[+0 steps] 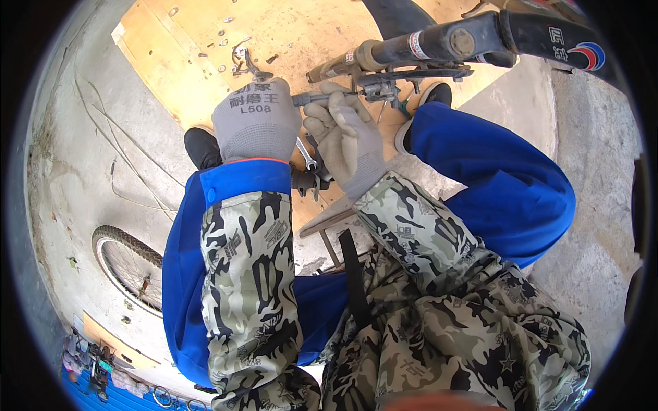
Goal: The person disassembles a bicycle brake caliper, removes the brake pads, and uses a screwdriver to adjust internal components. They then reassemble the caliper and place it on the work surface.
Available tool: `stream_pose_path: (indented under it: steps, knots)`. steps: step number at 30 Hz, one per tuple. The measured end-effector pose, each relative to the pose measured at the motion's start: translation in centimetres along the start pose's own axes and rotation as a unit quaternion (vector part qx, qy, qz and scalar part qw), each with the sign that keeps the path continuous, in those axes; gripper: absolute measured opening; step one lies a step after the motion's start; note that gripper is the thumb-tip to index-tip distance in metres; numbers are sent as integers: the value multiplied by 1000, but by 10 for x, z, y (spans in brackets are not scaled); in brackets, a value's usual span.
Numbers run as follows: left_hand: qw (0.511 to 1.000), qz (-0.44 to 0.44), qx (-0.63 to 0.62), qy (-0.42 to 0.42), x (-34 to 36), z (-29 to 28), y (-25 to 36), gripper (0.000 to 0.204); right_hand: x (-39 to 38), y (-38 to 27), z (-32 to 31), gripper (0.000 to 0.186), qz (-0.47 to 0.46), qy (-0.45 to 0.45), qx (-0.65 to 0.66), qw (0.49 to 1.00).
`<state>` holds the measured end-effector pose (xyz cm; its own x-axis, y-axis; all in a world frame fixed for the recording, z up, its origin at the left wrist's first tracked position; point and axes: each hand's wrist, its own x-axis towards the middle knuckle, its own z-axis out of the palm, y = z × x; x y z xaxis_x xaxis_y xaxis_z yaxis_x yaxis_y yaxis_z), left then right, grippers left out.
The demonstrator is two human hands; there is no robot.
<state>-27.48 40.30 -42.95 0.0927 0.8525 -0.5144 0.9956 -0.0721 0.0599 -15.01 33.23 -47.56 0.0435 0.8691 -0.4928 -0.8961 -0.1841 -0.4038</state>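
Observation:
My left hand [257,120], in a grey work glove, is closed round a grey cylindrical tool [301,100], which has a dark slender shaft pointing right toward a metal fitting [377,92] on the black bicycle frame assembly [445,41]. My right hand [349,137], gloved palm up, has its fingers curled beside and against that shaft, just below the frame's tube. Below and between my hands an open-ended wrench [307,154] lies over dark parts [305,179], partly hidden. The far end of the tool is covered by my left hand.
A wooden board [164,48] carries small loose metal parts [243,61] beyond my hands. My shoes [201,145] flank the work. Loose cables [137,171] and a bicycle wheel [127,267] lie on the concrete at left. A low wooden stool [322,222] shows below.

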Motion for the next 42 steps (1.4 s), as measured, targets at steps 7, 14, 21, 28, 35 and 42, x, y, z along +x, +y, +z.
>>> stream_pose_path:
  steps: [7,14,21,28,35,42]
  knots:
    - [999,30,-6,-23,6,-4,-4,26,-2,4,-6,26,-4,33,-40,999]
    - [961,83,-29,262,-11,25,-2,15,-3,1,-8,27,0,4,-21,1000]
    - [972,80,-57,211,-14,25,-2,15,-9,-2,-9,26,12,7,-26,1000]
    - [994,64,-87,-21,-3,12,-7,29,-8,1,-11,29,32,56,-25,998]
    - [973,117,-99,170,-5,22,-7,25,-6,-7,-10,39,7,-15,-43,999]
    - [943,43,-54,325,-14,40,-2,23,-1,-5,-12,33,15,-18,-7,1000]
